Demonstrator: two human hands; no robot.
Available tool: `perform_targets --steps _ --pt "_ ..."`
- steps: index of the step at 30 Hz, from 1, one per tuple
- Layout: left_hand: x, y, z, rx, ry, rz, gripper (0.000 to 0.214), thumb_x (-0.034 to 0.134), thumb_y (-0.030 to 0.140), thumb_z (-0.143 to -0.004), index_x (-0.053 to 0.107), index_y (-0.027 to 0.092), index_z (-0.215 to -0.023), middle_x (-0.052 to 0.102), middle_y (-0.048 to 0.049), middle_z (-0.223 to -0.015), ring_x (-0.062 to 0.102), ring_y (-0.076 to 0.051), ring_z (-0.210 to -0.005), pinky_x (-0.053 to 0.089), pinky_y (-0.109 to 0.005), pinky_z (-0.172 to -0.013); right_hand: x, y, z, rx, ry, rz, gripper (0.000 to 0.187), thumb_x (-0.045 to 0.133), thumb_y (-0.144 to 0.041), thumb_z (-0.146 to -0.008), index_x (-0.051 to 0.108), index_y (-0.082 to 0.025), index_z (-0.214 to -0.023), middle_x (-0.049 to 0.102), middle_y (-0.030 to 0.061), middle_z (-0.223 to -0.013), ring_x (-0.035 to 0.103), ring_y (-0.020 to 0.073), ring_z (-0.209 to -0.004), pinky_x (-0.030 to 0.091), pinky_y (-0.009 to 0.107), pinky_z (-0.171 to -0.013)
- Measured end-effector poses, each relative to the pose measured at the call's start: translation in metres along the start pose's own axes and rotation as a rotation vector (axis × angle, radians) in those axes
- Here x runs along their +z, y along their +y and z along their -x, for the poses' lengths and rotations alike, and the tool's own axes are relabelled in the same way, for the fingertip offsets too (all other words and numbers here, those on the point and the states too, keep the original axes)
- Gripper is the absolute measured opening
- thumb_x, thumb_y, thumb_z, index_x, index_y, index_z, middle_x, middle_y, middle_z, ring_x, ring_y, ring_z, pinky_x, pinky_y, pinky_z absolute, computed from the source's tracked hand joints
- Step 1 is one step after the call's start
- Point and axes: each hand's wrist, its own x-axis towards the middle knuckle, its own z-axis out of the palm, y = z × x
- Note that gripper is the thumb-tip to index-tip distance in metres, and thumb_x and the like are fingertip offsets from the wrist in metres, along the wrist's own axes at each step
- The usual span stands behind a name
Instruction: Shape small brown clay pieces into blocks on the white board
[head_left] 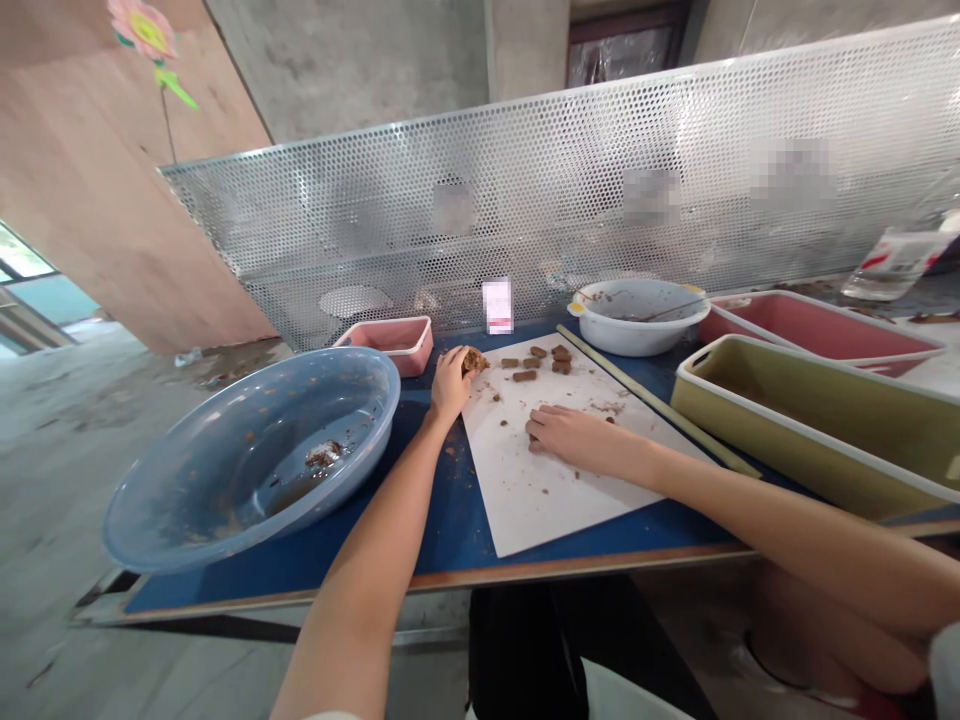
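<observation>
Head view: At mid-frame, the left hand [450,388] curls closed around a crumbly brown lump [474,360] beside a white board's [517,510] edge. Right of center, the right hand [564,433] bends over a brown piece [534,443], whether gripping it I cannot tell, below short clay-like rolls [526,376].

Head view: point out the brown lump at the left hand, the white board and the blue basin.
Brown lump [474,361]: head view, on its exposed side.
White board [525,515]: head view, on its bare near end.
Blue basin [199,475]: head view, on its inner wall.
</observation>
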Motion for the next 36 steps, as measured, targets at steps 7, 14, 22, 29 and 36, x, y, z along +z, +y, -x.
perform_targets --steps 7,14,22,29,36 --pt "0.002 0.002 0.003 0.049 -0.006 -0.028 0.055 0.069 0.020 -0.100 0.066 0.017 -0.155 0.066 -0.0188 -0.161 0.057 -0.037 -0.154 0.042 -0.057 -0.136 -0.024 0.001 -0.006 0.203 0.065 -0.290 0.025 0.045 -0.027 -0.117 0.065 -0.022 -0.104 0.072 0.0108 -0.101 0.068 0.0244 -0.080 0.049 0.040 -0.075" --pt "0.005 0.003 0.006 0.014 0.106 -0.007 0.057 0.055 0.024 -0.106 0.060 0.014 -0.162 0.065 -0.0190 -0.162 0.053 -0.034 -0.158 0.039 -0.056 -0.139 -0.028 0.018 -0.047 0.479 0.158 -0.606 0.044 0.054 -0.054 -0.112 0.042 -0.027 -0.080 0.059 0.0009 -0.071 0.054 0.0185 -0.065 0.039 0.036 -0.066" --pt "-0.016 0.027 0.007 0.021 0.288 0.100 0.045 0.046 0.023 -0.110 0.066 0.015 -0.149 0.071 -0.0183 -0.152 0.061 -0.030 -0.151 0.046 -0.050 -0.134 -0.018 0.020 -0.046 0.406 0.220 -0.648 0.034 0.037 -0.042 -0.118 0.059 -0.023 -0.100 0.068 0.0049 -0.080 0.066 0.0221 -0.073 0.048 0.037 -0.078" --pt "0.004 0.105 0.022 -0.385 -0.083 0.916 0.064 0.015 0.047 -0.118 0.070 0.020 -0.137 0.080 -0.0161 -0.138 0.076 -0.031 -0.133 0.064 -0.053 -0.113 -0.005 0.006 -0.045 0.351 0.347 -0.851 0.076 0.043 -0.045 -0.116 0.018 -0.025 -0.184 0.040 0.0187 -0.183 0.044 0.0352 -0.168 0.046 0.061 -0.131" --pt "-0.016 0.163 0.038 -0.875 -0.148 1.705 0.064 0.030 0.062 -0.112 0.060 0.021 -0.150 0.070 -0.0195 -0.158 0.059 -0.034 -0.158 0.043 -0.057 -0.134 -0.002 -0.015 -0.048 0.221 0.339 -1.000 0.090 0.026 -0.077 -0.115 0.001 -0.029 -0.187 0.006 0.0010 -0.193 -0.003 0.0277 -0.180 0.006 0.055 -0.147"
